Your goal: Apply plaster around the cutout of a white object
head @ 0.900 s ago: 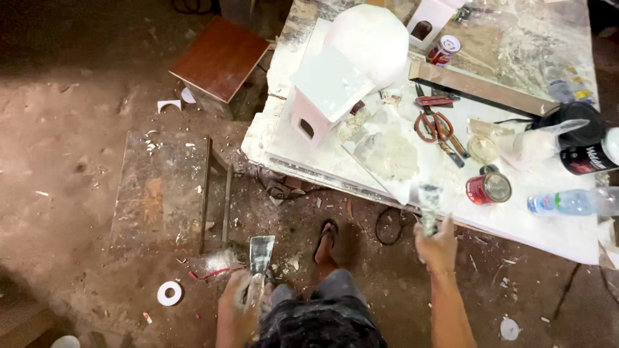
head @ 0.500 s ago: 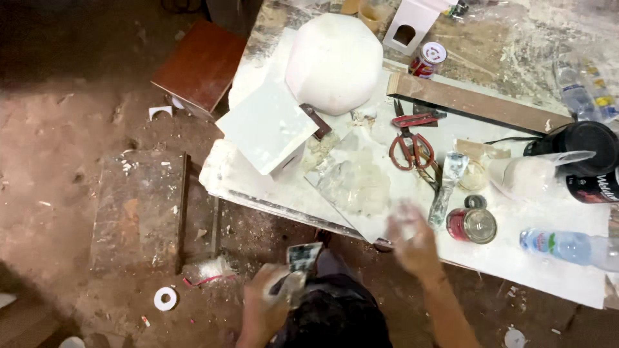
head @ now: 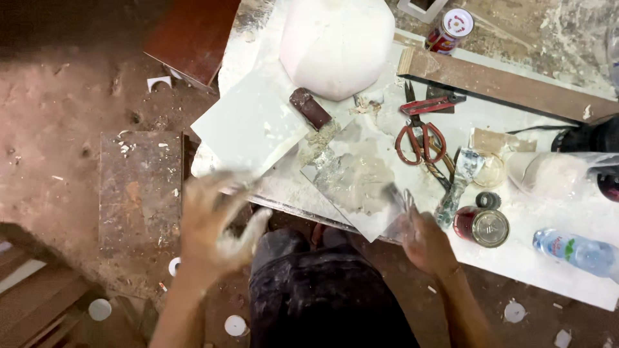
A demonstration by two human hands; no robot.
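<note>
Seen from the head camera, a person seated at a plaster-spattered white worktable (head: pixel 554 270) holds the right hand (head: pixel 422 241) at the near edge, fingers closed on a blurred thin blade-like tool (head: pixel 401 198) whose tip lies over a plaster-smeared flat panel (head: pixel 353 177), a placement that keeps the wet mix within reach. The left hand (head: pixel 209 219) hangs blurred off the table's corner, fingers spread and apparently empty, beside a pale square board (head: pixel 248 125). Red-handled scissors (head: pixel 419 142), an upright tin can (head: pixel 482 225), a fallen water bottle (head: pixel 574 250) and a large white faceted form (head: pixel 336 45) crowd the far side, leaving the panel clear.
</note>
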